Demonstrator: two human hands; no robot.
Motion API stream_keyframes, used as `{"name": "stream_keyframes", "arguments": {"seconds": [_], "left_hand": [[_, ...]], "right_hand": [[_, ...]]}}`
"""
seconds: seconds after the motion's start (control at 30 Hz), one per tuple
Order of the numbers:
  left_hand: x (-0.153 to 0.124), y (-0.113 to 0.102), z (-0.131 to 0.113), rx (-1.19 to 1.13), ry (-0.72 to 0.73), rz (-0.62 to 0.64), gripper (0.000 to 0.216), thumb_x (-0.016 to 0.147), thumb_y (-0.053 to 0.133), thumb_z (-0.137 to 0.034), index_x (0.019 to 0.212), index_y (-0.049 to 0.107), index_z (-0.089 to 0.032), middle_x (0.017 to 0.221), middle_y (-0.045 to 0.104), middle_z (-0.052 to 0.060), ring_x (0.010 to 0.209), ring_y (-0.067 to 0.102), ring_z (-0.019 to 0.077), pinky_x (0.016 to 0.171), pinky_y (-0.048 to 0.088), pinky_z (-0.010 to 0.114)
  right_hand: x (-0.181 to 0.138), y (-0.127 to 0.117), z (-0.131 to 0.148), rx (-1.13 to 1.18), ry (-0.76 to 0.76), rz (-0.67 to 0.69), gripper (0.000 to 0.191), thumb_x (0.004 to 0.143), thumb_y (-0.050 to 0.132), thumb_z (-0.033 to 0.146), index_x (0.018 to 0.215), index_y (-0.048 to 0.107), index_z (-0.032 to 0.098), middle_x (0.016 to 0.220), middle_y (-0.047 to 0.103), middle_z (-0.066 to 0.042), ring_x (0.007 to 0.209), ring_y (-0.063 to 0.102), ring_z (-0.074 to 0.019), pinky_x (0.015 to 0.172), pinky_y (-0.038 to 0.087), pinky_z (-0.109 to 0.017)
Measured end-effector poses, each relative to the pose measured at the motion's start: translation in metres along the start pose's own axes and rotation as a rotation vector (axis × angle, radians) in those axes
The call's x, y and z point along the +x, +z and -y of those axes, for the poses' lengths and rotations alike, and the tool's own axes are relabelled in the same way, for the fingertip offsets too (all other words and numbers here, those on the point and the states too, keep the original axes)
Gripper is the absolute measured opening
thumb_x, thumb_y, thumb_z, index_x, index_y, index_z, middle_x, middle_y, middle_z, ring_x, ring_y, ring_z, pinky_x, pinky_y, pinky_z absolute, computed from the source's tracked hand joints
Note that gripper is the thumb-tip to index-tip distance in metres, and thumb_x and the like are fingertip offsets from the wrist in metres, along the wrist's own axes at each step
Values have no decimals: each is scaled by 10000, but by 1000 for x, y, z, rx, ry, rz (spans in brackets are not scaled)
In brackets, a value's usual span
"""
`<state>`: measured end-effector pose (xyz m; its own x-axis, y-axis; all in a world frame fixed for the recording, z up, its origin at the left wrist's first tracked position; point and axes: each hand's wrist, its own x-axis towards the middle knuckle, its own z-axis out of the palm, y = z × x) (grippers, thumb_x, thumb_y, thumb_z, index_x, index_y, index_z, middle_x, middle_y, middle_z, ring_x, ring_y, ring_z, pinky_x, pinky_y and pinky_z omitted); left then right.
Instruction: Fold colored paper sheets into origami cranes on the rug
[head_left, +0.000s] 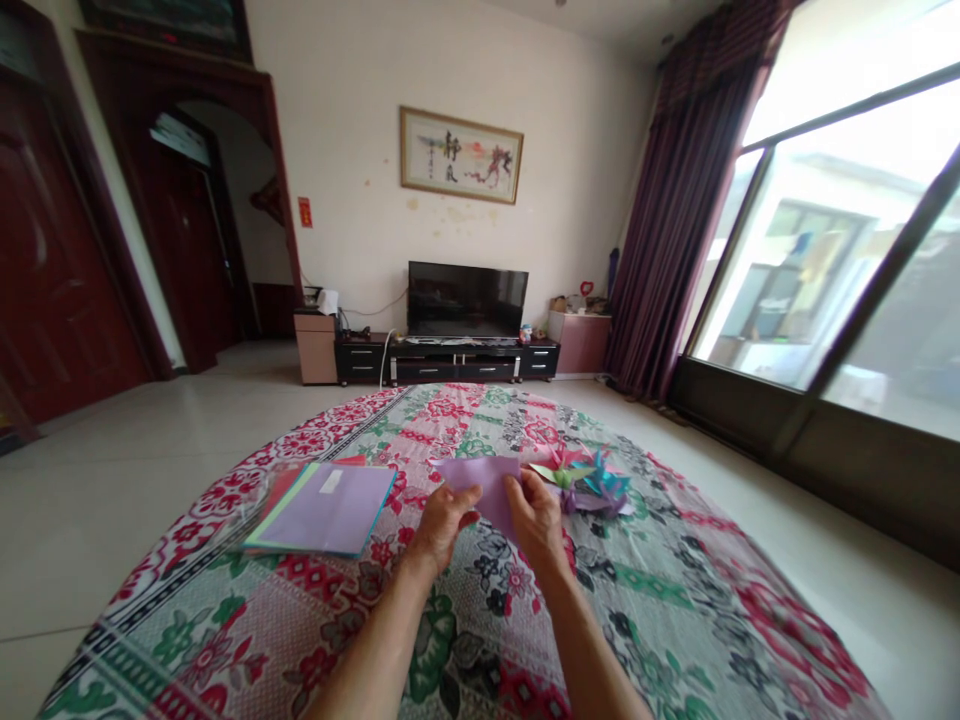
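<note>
A sheet of purple paper [484, 480] is held up between both hands above the cloth-covered table. My left hand [444, 522] pinches its left side, thumb on the near face. At its right edge my right hand [536, 510] grips it with thumb and fingers closed. Just beyond the right hand sits a cluster of folded paper cranes [600, 478] in green, pink, blue and purple. To the left lies a stack of coloured paper [330, 510], purple on top, with a small white label and clear plastic wrapping around it.
The round table [660, 610] wears a red, green and white floral cloth. Past its far edge stand a low black cabinet [427, 368] and a television [466, 300]. A large window [810, 250] with a dark curtain [667, 210] is at the right.
</note>
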<state>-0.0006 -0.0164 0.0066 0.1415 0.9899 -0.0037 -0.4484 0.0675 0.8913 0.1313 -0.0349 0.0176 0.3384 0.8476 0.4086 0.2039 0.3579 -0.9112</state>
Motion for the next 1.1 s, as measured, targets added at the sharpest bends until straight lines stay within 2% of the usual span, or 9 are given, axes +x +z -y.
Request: {"name": "stream_keyframes", "arguments": {"seconds": [0.17, 0.3, 0.5, 0.7, 0.93, 1.1], "left_hand": [[1, 4, 2, -41, -5, -17, 370, 543, 762, -337, 815, 644, -116, 669, 646, 27, 603, 583, 133, 578, 440, 248], [3, 1, 1, -18, 31, -79, 368, 549, 750, -361, 811, 644, -125, 647, 634, 7, 540, 551, 105, 504, 409, 214], [6, -6, -9, -20, 108, -174, 325, 556, 726, -419, 685, 610, -143, 552, 561, -45, 485, 503, 72, 464, 396, 182], [10, -11, -11, -48, 144, -259, 311, 534, 713, -392, 702, 610, -151, 572, 555, -54, 488, 500, 71, 462, 405, 182], [15, -16, -9, -53, 154, -344, 316, 530, 683, -357, 769, 599, -166, 590, 548, -69, 488, 516, 72, 469, 431, 192], [18, -21, -8, -110, 166, -359, 309, 532, 671, -327, 775, 577, -161, 591, 541, -71, 481, 512, 64, 465, 430, 186]], "right_hand": [[-3, 3, -7, -13, -47, -38, 392, 751, 510, 476, 854, 648, 124, 664, 619, -28, 570, 503, -127, 528, 400, -220], [-4, 4, -8, -50, -61, -51, 381, 762, 498, 458, 869, 651, 126, 686, 628, -28, 596, 518, -134, 561, 408, -228], [-7, 3, -6, -194, -107, -87, 336, 786, 478, 420, 849, 639, 132, 685, 614, -18, 613, 518, -136, 595, 410, -230], [-11, 5, -8, -271, -195, -142, 319, 803, 467, 403, 862, 636, 139, 697, 634, -26, 614, 534, -139, 612, 421, -233], [-15, 6, -7, -318, -229, -139, 306, 821, 460, 387, 866, 632, 138, 718, 642, -33, 610, 535, -135, 610, 424, -224], [-16, 6, -10, -327, -256, -128, 298, 830, 451, 375, 873, 628, 140, 727, 644, -40, 613, 534, -135, 621, 428, -231]]}}
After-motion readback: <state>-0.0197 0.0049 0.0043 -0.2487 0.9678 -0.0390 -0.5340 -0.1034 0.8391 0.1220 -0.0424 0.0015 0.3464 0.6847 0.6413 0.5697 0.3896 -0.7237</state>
